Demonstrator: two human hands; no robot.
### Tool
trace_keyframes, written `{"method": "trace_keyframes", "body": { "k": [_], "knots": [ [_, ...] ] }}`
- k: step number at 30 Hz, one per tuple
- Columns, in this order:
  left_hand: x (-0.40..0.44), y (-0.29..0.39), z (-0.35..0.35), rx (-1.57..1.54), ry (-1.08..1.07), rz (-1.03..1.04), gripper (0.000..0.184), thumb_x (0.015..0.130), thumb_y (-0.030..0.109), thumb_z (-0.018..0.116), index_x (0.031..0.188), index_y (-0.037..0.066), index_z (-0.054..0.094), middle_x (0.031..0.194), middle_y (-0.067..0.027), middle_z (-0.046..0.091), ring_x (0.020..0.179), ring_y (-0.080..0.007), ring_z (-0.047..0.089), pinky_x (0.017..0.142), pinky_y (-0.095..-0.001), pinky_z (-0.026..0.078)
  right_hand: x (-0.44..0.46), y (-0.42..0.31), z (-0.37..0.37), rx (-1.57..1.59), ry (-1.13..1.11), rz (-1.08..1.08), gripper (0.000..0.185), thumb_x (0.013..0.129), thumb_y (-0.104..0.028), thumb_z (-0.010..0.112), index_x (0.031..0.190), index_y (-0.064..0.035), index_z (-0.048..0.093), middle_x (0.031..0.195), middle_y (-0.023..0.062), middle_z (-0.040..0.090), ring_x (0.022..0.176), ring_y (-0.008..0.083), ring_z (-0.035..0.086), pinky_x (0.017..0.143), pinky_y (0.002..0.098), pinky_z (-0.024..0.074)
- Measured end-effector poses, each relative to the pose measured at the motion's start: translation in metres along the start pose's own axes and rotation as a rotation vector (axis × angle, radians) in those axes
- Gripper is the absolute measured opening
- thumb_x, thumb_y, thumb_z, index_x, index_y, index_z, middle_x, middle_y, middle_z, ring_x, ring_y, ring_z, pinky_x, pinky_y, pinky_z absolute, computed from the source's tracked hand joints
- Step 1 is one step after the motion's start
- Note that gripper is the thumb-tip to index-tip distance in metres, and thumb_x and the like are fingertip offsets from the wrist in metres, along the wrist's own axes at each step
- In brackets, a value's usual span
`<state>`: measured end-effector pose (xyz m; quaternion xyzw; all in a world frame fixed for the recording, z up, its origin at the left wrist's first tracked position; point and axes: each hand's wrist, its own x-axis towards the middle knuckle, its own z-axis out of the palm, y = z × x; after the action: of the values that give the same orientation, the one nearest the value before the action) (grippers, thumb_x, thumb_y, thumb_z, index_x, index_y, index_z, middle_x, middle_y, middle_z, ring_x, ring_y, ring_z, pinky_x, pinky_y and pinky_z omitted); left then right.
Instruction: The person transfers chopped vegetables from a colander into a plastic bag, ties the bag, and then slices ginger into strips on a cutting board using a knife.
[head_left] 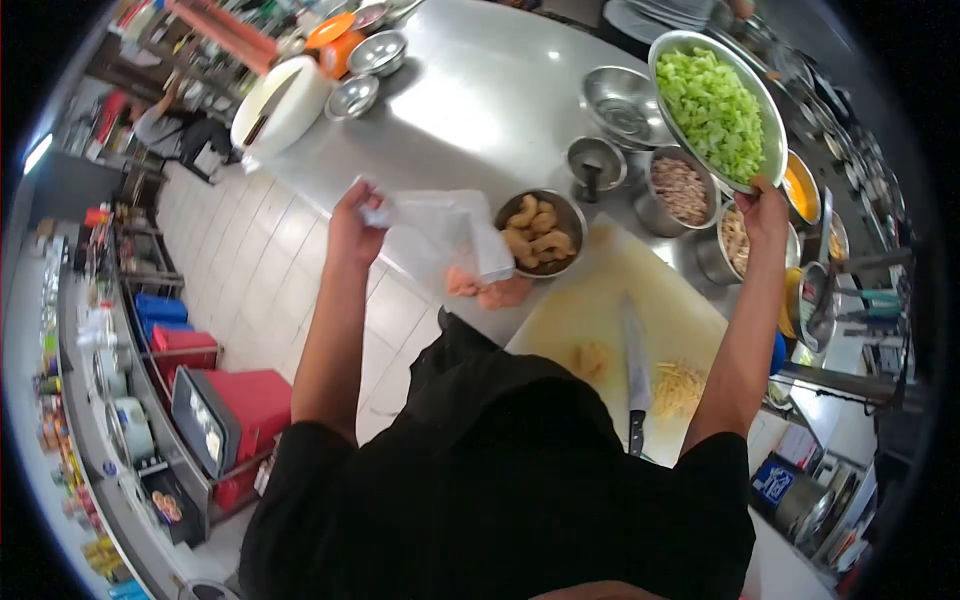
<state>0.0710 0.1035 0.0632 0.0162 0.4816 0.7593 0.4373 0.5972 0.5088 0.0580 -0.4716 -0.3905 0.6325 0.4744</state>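
My left hand (360, 222) is closed on the edge of a clear plastic bag (430, 225), near the table's front edge. Beneath the bag's lower end lie pink pieces that look like raw meat (490, 290). My right hand (765, 215) grips the rim of a metal bowl heaped with chopped green vegetable (712, 112), tilted above the other bowls. Between my hands stands a metal bowl of brown chunks (540, 235). A knife (636, 370) rests on the yellowish cutting board (560, 320), beside pale yellow shreds (678, 388).
Metal pots of diced meat (680, 190) and pale strips (735, 240) stand below the raised bowl. Farther left, a cleaver (272, 105) lies on a round white block (300, 110). Another person (175, 130) is at the far left. Red bins (245, 410) line the left side.
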Motion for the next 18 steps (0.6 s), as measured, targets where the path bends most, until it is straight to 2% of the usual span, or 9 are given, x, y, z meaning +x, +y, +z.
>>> {"method": "trace_keyframes", "body": {
  "k": [3, 7, 11, 14, 18],
  "knots": [
    [0.015, 0.009, -0.002, 0.021, -0.027, -0.021, 0.013, 0.102, 0.023, 0.058, 0.099, 0.011, 0.060, 0.070, 0.0036, 0.052, 0.069, -0.0124, 0.052, 0.068, -0.0286, 0.044, -0.061, 0.003, 0.086, 0.061, -0.079, 0.015, 0.023, 0.091, -0.007, 0.063, 0.112, 0.0007, 0.063, 0.102, 0.0113, 0.069, 0.076, 0.0217, 0.069, 0.056, 0.0299, 0.0620],
    [0.034, 0.024, -0.018, -0.013, -0.037, -0.078, 0.015, 0.102, 0.022, 0.060, 0.104, 0.007, 0.063, 0.072, 0.0031, 0.054, 0.068, -0.0114, 0.053, 0.070, -0.0279, 0.048, -0.079, 0.051, 0.171, 0.014, -0.141, 0.217, 0.020, 0.091, -0.007, 0.063, 0.109, -0.0006, 0.064, 0.102, 0.0118, 0.069, 0.075, 0.0223, 0.069, 0.056, 0.0302, 0.0617],
    [0.055, 0.047, -0.055, -0.063, -0.064, -0.155, 0.021, 0.101, 0.021, 0.060, 0.111, 0.004, 0.067, 0.076, 0.0027, 0.055, 0.067, -0.0089, 0.055, 0.069, -0.0251, 0.051, -0.114, 0.115, 0.290, -0.051, -0.172, 0.254, 0.021, 0.090, -0.007, 0.063, 0.106, 0.0056, 0.063, 0.096, 0.0164, 0.069, 0.077, 0.0273, 0.070, 0.060, 0.0390, 0.0624],
    [0.055, 0.067, -0.082, -0.049, -0.055, -0.208, 0.025, 0.104, 0.025, 0.057, 0.116, 0.004, 0.065, 0.073, 0.0018, 0.054, 0.067, -0.0111, 0.052, 0.066, -0.0253, 0.044, -0.120, 0.179, 0.356, -0.071, -0.193, 0.280, 0.025, 0.090, -0.005, 0.061, 0.109, 0.0102, 0.062, 0.098, 0.0193, 0.070, 0.079, 0.0315, 0.070, 0.063, 0.0442, 0.0627],
    [0.055, 0.080, -0.123, -0.078, -0.095, -0.265, 0.028, 0.105, 0.027, 0.056, 0.117, 0.004, 0.066, 0.073, 0.0005, 0.054, 0.069, -0.0133, 0.052, 0.068, -0.0269, 0.044, -0.124, 0.236, 0.412, -0.104, -0.141, 0.367, 0.025, 0.089, -0.004, 0.058, 0.108, 0.0122, 0.062, 0.096, 0.0201, 0.070, 0.073, 0.0297, 0.070, 0.060, 0.0414, 0.0613]
  ]
}}
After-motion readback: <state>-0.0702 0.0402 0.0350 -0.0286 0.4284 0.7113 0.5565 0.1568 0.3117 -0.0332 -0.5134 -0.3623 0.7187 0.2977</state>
